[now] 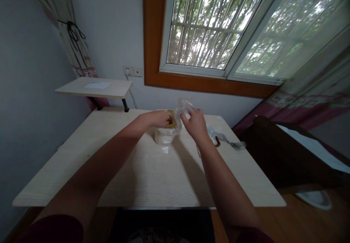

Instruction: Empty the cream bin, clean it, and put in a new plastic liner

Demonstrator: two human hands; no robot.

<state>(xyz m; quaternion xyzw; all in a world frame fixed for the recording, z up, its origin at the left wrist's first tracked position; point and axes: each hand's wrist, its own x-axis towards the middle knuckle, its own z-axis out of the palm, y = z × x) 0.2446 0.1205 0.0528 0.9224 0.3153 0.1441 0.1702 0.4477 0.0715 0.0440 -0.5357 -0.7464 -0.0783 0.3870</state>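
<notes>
A pale ribbed container (164, 137) stands toward the back of the table, with clear plastic around its top and something yellowish (171, 121) inside. My left hand (160, 119) reaches over its rim, the fingers curled down into the opening. Whatever those fingertips hold, if anything, is hidden. On the other side, my right hand (194, 122) pinches the clear plastic bag (183, 105) and keeps it raised at the container's right edge. Beyond my right wrist lie a crumpled clear plastic piece (222, 136) and a brown curved item (217, 141) too small to name.
The pale wooden table (164, 184) has a raised shelf (109, 86) at its back left, bearing a white paper (97, 85). Behind are a wall socket (127, 70) with a plugged cable and a window (207, 24). Dark furniture (295, 155) stands to the right.
</notes>
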